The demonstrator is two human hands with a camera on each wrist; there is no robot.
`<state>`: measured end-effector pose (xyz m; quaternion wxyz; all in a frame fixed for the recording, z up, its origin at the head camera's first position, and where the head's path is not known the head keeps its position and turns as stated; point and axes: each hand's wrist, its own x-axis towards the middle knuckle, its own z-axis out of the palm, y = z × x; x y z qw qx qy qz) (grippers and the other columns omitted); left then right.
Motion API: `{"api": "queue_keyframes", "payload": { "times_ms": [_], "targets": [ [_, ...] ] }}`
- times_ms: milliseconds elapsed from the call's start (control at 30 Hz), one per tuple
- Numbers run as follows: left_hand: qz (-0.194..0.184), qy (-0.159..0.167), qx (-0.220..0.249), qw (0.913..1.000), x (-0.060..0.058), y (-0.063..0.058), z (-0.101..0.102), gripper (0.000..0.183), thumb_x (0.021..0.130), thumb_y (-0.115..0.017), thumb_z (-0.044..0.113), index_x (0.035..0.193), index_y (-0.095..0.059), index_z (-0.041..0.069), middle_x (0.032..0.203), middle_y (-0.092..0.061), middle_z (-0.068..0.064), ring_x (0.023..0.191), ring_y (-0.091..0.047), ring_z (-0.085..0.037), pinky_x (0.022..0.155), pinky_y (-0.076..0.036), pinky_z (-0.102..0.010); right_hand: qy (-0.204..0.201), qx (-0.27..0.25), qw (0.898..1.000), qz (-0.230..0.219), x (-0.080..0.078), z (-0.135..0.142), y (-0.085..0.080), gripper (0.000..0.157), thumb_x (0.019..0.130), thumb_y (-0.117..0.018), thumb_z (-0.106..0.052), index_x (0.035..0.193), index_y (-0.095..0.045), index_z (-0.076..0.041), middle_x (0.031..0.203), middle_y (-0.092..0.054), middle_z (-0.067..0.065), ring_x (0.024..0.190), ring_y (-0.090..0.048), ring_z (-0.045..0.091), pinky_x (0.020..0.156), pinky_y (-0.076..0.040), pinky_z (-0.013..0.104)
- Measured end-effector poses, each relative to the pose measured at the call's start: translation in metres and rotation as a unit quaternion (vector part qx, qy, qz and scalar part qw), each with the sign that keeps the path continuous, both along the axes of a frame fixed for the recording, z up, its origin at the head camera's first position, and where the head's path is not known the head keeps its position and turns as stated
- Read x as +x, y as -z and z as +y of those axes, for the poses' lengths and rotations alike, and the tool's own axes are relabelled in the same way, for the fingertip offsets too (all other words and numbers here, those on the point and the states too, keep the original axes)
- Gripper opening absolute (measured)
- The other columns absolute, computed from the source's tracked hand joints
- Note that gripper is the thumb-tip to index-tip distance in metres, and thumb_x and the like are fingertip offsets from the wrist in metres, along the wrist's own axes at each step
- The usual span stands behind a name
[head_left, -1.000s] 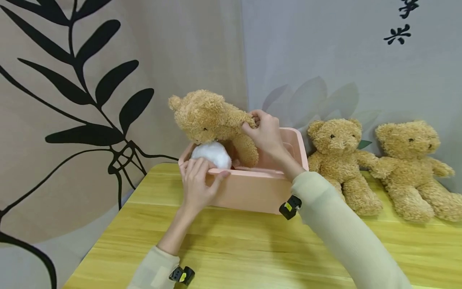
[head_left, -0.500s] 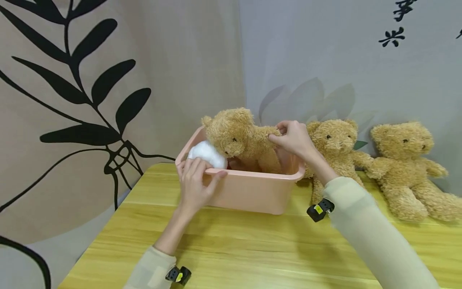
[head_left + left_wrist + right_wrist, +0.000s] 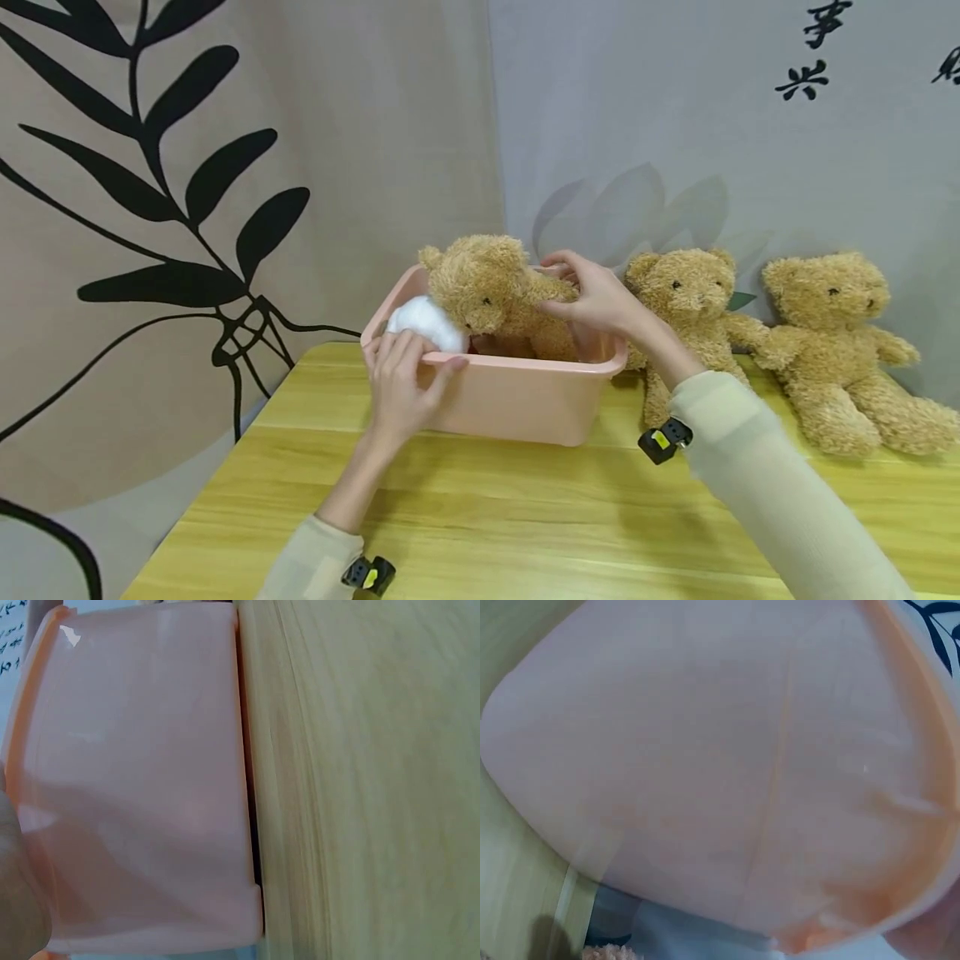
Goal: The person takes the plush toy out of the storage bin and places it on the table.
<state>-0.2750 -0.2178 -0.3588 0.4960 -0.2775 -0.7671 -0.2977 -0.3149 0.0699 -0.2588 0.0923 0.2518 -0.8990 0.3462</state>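
Observation:
In the head view a pink plastic bin stands on the wooden table. My left hand grips its front left rim, fingers over the edge and thumb outside; the thumb also shows in the left wrist view. A tan teddy bear lies inside, head above the rim and lower body hidden by the front wall. Left of it in the bin is a fluffy white thing. My right hand is over the bin's right end, thumb and fingers spread apart around the bear's outstretched arm.
Two more tan teddy bears sit right of the bin, a nearer bear and a farther bear, leaning at the backdrop. The table's left edge slants beyond my left forearm.
The bear has come down and rightward into the bin, beside the white thing. My right hand went right with it, and its pinch on the bear's arm has loosened. My left hand stays on the rim.

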Motion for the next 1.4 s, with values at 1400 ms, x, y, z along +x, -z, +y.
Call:
{"api": "queue_keyframes", "payload": {
  "times_ms": [1400],
  "targets": [
    [0.001, -0.017, -0.007, 0.9998, -0.002, 0.001, -0.001, 0.062, 0.097, -0.05, 0.067, 0.078, -0.052, 0.008, 0.077, -0.052, -0.006, 0.081, -0.045, -0.03, 0.092, -0.028, -0.057, 0.034, -0.126, 0.977, 0.167, 0.014, -0.054, -0.04, 0.072, 0.071, -0.08, -0.014, 0.137, -0.054, -0.02, 0.133, -0.057, 0.007, 0.116, -0.049, 0.024, 0.094, -0.045, 0.044]
  ]
}}
